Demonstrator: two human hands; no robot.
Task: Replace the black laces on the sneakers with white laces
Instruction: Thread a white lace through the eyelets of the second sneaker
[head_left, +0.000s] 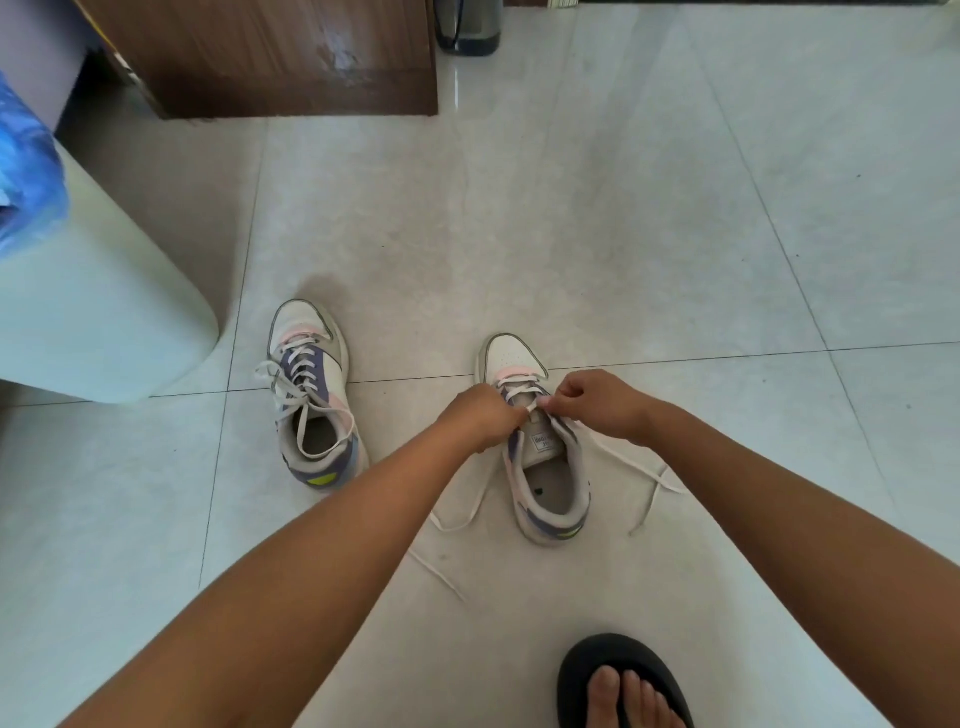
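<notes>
Sneakers: the one under my hands is half laced; my left hand (480, 415) and right hand (592, 400) each pinch the white lace (530, 409) above its tongue. Next, thread the nearest free eyelet.

Floor (623, 208): big pale tiles, smooth, and there's a soft sheen off them.
Cabinet (270, 52): brown wood grain, matt, one scuffed pale patch.
Sneakers (511, 353): smooth leather-like toe panels, tiny perforations on the right one.
White laces (628, 465): flat woven cloth, matt.
Sandal (587, 670): black, matt, rubbery-looking.
Bag (26, 171): blue plastic film, crinkled and glossy.
</notes>
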